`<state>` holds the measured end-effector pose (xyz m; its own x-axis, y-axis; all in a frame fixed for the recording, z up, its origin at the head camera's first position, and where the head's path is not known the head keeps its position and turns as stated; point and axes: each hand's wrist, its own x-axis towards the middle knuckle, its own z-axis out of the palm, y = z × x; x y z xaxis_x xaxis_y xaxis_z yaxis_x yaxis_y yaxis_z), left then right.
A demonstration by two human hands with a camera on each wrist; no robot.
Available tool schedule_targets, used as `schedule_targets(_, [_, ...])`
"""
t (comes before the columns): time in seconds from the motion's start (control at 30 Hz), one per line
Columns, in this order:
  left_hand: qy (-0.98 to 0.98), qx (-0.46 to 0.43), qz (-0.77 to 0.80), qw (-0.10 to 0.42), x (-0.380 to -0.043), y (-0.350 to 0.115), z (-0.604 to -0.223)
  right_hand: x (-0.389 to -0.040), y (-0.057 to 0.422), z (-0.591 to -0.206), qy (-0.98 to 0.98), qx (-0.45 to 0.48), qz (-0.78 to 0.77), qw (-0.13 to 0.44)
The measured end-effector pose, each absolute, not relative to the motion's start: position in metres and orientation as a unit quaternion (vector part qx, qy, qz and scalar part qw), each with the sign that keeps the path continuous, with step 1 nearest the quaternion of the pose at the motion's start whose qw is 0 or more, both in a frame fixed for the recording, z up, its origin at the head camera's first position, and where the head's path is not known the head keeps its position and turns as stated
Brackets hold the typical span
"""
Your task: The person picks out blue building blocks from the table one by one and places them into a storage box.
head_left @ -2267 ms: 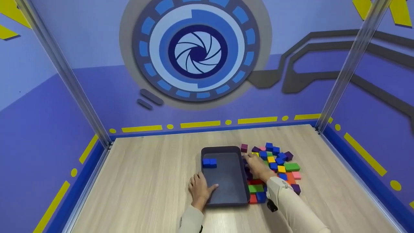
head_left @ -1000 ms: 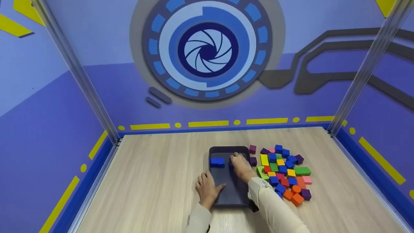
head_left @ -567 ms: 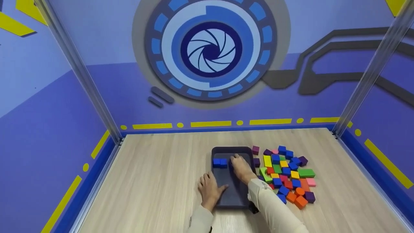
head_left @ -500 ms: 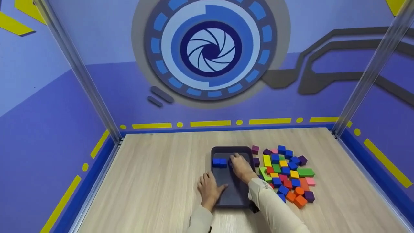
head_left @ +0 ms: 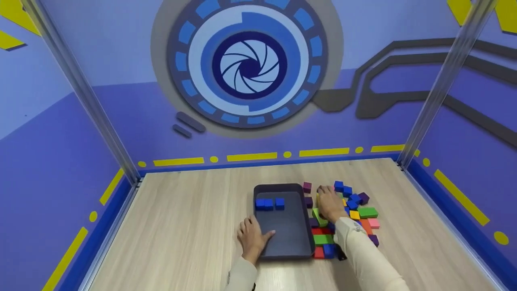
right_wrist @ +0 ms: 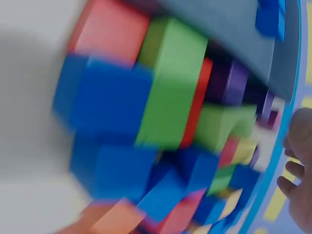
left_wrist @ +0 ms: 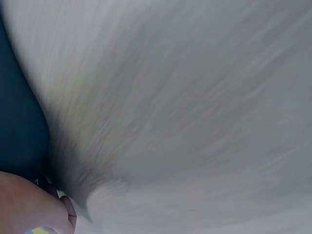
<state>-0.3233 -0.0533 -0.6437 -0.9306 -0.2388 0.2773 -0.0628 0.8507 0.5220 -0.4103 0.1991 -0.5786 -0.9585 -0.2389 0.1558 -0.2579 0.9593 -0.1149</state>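
Observation:
My left hand (head_left: 252, 237) holds the left wall of a dark grey tray (head_left: 284, 252), its thumb over the inside and its fingers along the outside. Inside the tray, two blue cubes (head_left: 264, 204) sit side by side and a third blue cube (head_left: 280, 203) stands a little apart to their right. My right hand (head_left: 331, 204) is over the pile of coloured blocks right of the tray, fingertips pointing down. Its palm hides the blocks beneath. In the right wrist view the right hand (right_wrist: 300, 165) is cut off at the edge, so whether it pinches a block is unclear.
Two dark purple cubes (head_left: 308, 202) and a maroon cube (head_left: 307, 187) lie along the tray's right side. Green blocks (head_left: 368, 212), orange, red, yellow and several blue ones (head_left: 338, 186) spread over the wooden table (head_left: 194, 226). Patterned walls enclose it.
The third blue cube now stands released in the tray. My right hand has left the tray and moved right over the block pile. The left hand keeps its place on the tray.

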Motion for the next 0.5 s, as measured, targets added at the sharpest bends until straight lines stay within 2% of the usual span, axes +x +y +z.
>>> schedule_targets(0.13, [-0.948, 0.073, -0.265, 0.163, -0.323, -0.053, -0.646, -0.402, 0.223, -0.586, -0.992, 0.102, 0.070, 0.020])
schedule_targets(0.4, [-0.944, 0.077, -0.274, 0.169, -0.325, -0.055, -0.647, -0.393, 0.229, -0.583, -0.990, 0.089, 0.109, 0.027])
schedule_targets(0.5, [-0.943, 0.076, -0.279, 0.165, -0.324, -0.053, -0.646, -0.392, 0.232, -0.586, -0.989, 0.097, 0.104, 0.049])
